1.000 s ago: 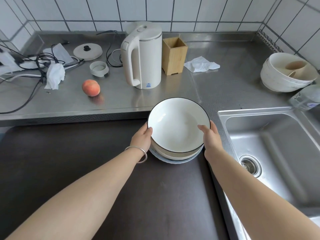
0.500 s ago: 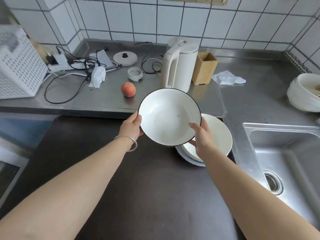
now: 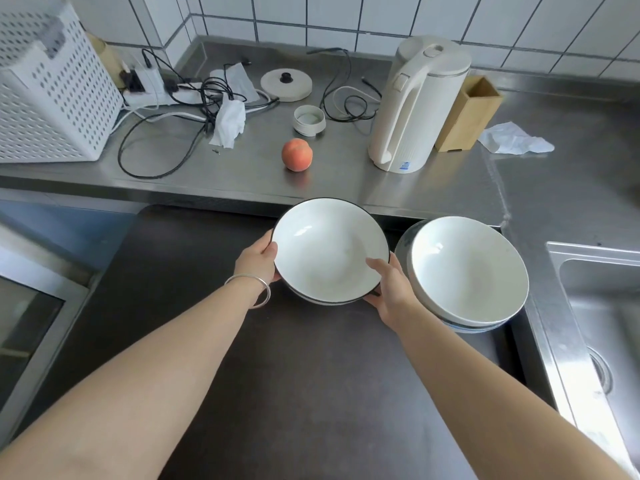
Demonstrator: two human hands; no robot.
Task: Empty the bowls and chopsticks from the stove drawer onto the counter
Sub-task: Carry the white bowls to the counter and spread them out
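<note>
At frame centre, black-rimmed bowl point(image 3: 330, 249) is gripped at its rim by left hand point(image 3: 258, 259) and right hand point(image 3: 389, 289) | step: bowl being carried | next: a clear bench point(image 3: 433, 192) spot near peach point(image 3: 297, 154) is called for.

White square wall tiles point(image 3: 381, 15) with dark grout rise behind a stainless steel counter point(image 3: 249, 168), whose brushed top gives back soft, even light. In front of it lies a dark, matte cooktop surface point(image 3: 277, 393), and at the right edge a stainless steel sink point(image 3: 602, 306) is sunk into the metal. A white perforated basket point(image 3: 48, 98) stands at the far left against the wall.
</note>
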